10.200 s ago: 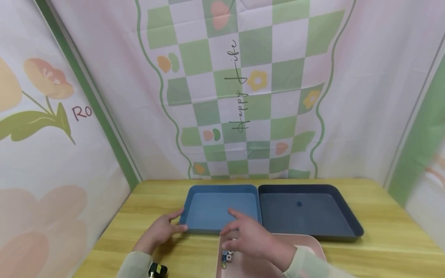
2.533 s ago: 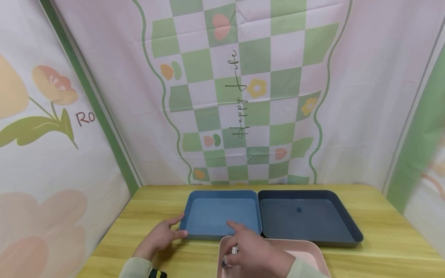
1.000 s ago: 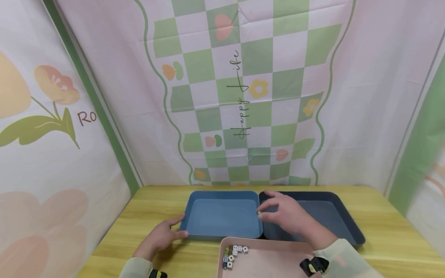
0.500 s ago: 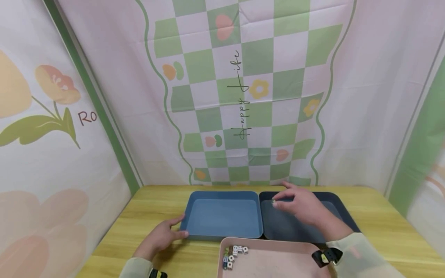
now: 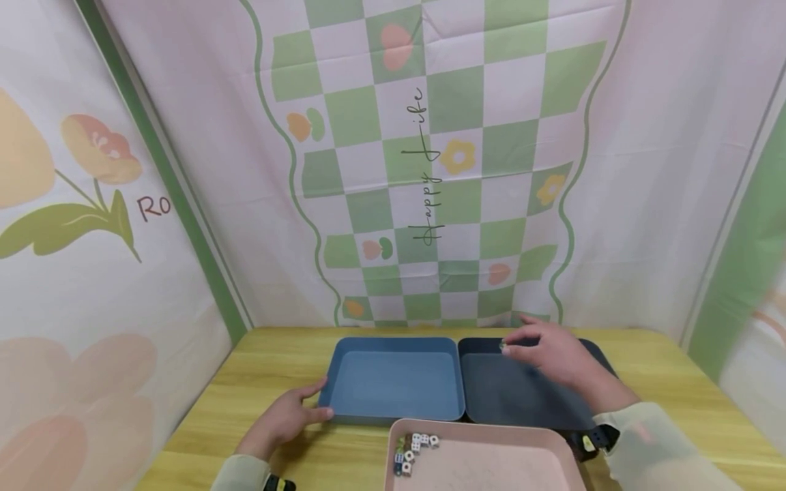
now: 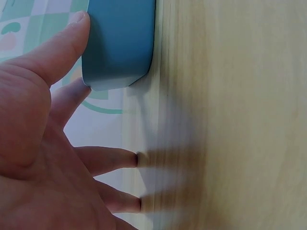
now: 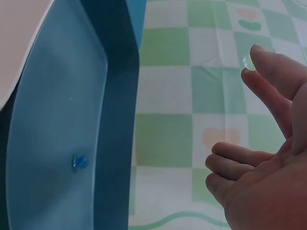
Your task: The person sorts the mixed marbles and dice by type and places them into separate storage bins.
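Observation:
My right hand [image 5: 555,354] is over the back of the dark tray [image 5: 516,402], pinching a small clear marble [image 7: 247,62] with a yellowish tint between thumb and index finger. Its other fingers stay apart from the marble. A blue glassy marble [image 7: 80,162] lies inside the dark tray; in the head view it is hidden behind the hand. My left hand [image 5: 285,419] rests at the near left corner of the blue tray [image 5: 393,414], its thumb and index fingertip touching the wall while the other fingers reach down to the table.
In front stands a pink tray [image 5: 491,460], with several white dice [image 5: 416,443] and a few coloured small pieces [image 5: 399,450] in its left corner. The blue and dark trays stand side by side on the wooden table [image 5: 276,361]. A patterned curtain [image 5: 454,204] hangs behind.
My right hand has come from the pink tray's left corner, carrying the clear marble right and away over the dark tray. The left hand stays at the blue tray.

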A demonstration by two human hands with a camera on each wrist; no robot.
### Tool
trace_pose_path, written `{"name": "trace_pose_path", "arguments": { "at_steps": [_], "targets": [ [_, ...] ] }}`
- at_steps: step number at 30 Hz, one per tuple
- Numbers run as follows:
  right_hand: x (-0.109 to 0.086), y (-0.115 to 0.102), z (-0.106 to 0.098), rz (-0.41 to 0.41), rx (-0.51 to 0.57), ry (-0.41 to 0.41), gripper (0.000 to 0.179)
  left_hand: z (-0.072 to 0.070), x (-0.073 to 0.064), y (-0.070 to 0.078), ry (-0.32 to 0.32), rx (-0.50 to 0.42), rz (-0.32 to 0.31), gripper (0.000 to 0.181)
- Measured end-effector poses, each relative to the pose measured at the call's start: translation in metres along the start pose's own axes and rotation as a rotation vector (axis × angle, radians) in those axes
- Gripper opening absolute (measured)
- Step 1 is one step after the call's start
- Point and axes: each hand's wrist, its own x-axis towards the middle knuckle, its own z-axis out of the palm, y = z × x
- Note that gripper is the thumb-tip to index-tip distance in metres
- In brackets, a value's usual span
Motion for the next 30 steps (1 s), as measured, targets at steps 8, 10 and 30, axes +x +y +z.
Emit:
{"name": "trace_pose_path", "arguments": {
  "at_steps": [8,10,30],
  "targets": [
    [0.004,0.018,-0.006,-0.016,-0.072,0.042,0.036,0.000,-0.001,-0.001,-0.005,-0.002,0.004,0.074],
    [0.006,0.022,-0.007,-0.010,-0.070,0.049,0.036,0.000,-0.001,0.000,0.000,0.004,0.002,0.074],
    [0.015,0.055,-0.009,0.051,-0.114,0.042,0.036,-0.001,-0.003,0.003,-0.007,0.012,0.015,0.074]
  ]
}}
